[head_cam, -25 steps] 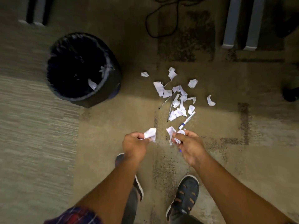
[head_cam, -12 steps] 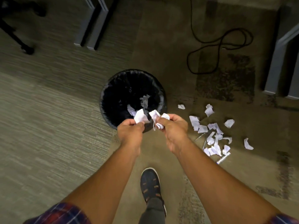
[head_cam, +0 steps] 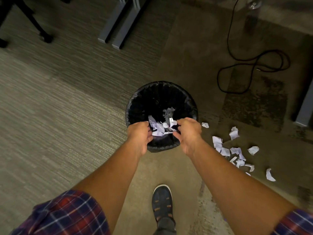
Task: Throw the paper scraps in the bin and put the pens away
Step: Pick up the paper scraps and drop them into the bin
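A round black bin with a bag liner stands on the carpet in front of me. Both hands hover over its near rim. My left hand has its fingers loosely curled and apart, and my right hand is spread. Several white paper scraps hang loose between the two hands above the bin's mouth; one touches my right fingertips. More scraps lie inside the bin. A pile of scraps is scattered on the floor to the right. I cannot make out the pens.
A black cable loops on the floor at the back right. Grey desk legs stand behind the bin, and another grey leg at the right edge. A black chair base is at the far left. My shoe is below the bin.
I turned from the scrap pile to the bin with scraps pinched in both hands. Both hands have since loosened over the bin and the scraps are dropping in.
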The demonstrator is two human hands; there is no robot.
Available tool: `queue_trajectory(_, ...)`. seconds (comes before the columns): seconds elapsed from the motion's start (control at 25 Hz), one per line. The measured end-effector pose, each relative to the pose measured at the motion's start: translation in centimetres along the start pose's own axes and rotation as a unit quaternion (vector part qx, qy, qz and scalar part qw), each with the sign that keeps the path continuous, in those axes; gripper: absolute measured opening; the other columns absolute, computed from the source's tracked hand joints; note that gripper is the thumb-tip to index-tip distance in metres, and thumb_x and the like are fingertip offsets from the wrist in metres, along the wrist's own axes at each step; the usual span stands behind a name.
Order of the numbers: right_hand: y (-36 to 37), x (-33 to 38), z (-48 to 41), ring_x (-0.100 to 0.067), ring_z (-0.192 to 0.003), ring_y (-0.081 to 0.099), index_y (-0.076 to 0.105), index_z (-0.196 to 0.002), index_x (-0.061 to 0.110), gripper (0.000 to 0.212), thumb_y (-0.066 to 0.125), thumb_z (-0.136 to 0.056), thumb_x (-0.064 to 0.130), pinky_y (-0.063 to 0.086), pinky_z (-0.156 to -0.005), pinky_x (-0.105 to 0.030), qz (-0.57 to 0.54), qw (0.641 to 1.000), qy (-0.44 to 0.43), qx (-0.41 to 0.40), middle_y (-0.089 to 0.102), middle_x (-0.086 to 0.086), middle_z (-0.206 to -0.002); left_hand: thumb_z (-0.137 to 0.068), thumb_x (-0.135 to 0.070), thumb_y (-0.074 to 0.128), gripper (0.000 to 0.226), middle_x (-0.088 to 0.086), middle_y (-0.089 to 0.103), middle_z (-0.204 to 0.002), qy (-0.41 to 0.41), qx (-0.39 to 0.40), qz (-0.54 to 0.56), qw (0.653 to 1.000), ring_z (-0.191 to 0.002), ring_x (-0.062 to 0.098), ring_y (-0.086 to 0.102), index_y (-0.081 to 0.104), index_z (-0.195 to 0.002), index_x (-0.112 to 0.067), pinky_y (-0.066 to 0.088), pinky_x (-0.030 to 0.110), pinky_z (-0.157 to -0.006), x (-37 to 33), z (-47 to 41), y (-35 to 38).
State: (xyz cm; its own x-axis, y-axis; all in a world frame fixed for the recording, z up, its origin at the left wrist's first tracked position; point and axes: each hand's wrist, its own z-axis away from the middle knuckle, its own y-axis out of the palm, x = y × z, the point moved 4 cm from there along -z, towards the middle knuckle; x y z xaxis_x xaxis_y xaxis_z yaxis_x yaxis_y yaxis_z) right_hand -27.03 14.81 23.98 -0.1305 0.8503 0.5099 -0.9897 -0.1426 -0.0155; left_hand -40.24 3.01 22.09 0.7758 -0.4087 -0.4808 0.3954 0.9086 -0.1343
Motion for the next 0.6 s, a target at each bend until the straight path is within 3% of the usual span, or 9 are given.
queue_trajectory(0.16, -2.0, 0.7, 0.4, -0.02, -0.106, 0.063, 0.054, -0.136, 0.012, 0.039, 0.062, -0.098, 0.005, 0.058, -0.099, -0.045, -0.02, 0.999, -0.001, 0.025, 0.063, -0.003, -0.109, -0.093, -0.019, 0.064, 0.01, 0.0, 0.076, -0.096, 0.086, -0.023, -0.071, 0.994, -0.098, 0.019, 0.072, 0.073, -0.095, -0.024, 0.059, 0.04, -0.094, -0.4, 1.0, 0.2)
queue_trajectory(0.32, -6.6, 0.4, 0.7, -0.017, -0.104, 0.067, 0.057, -0.138, 0.016, 0.043, 0.063, -0.097, 0.009, 0.061, -0.086, -0.039, 0.03, 0.998, -0.061, 0.015, 0.068, -0.009, -0.127, -0.093, -0.024, 0.071, 0.032, 0.0, 0.077, -0.112, 0.161, 0.0, -0.128, 0.979, -0.107, 0.015, 0.073, 0.072, -0.125, -0.018, 0.059, 0.044, -0.103, 0.9, 4.8, 3.0)
queue_trajectory(0.4, -9.5, -0.1, 0.3, -0.009, -0.101, 0.064, 0.059, -0.139, 0.021, 0.046, 0.067, -0.095, 0.01, 0.061, -0.083, -0.038, 0.085, 0.991, -0.104, -0.005, 0.063, -0.003, -0.134, -0.094, -0.022, 0.07, 0.033, 0.0, 0.077, -0.113, 0.186, 0.017, -0.145, 0.972, -0.106, 0.014, 0.073, 0.071, -0.127, -0.018, 0.059, 0.044, -0.103, 2.3, 6.6, 5.2)
queue_trajectory(0.48, -12.7, -1.0, -0.6, -0.009, -0.1, 0.063, 0.061, -0.138, 0.023, 0.048, 0.071, -0.092, 0.012, 0.06, -0.091, -0.044, 0.154, 0.978, -0.138, -0.016, 0.061, 0.0, -0.129, -0.095, -0.024, 0.07, 0.029, -0.003, 0.076, -0.109, 0.205, 0.03, -0.175, 0.962, -0.103, 0.014, 0.072, 0.072, -0.124, -0.022, 0.06, 0.043, -0.101, 4.3, 7.9, 7.8)
queue_trajectory(0.6, -18.2, -2.7, -2.8, -0.008, -0.093, 0.066, 0.059, -0.14, 0.023, 0.053, 0.072, -0.089, 0.013, 0.055, -0.089, -0.022, 0.237, 0.956, -0.173, -0.003, 0.064, 0.002, -0.112, -0.093, -0.023, 0.073, 0.031, -0.001, 0.074, -0.108, 0.212, 0.053, -0.208, 0.953, -0.093, 0.012, 0.069, 0.071, -0.124, -0.019, 0.058, 0.038, -0.091, 9.0, 9.0, 12.1)
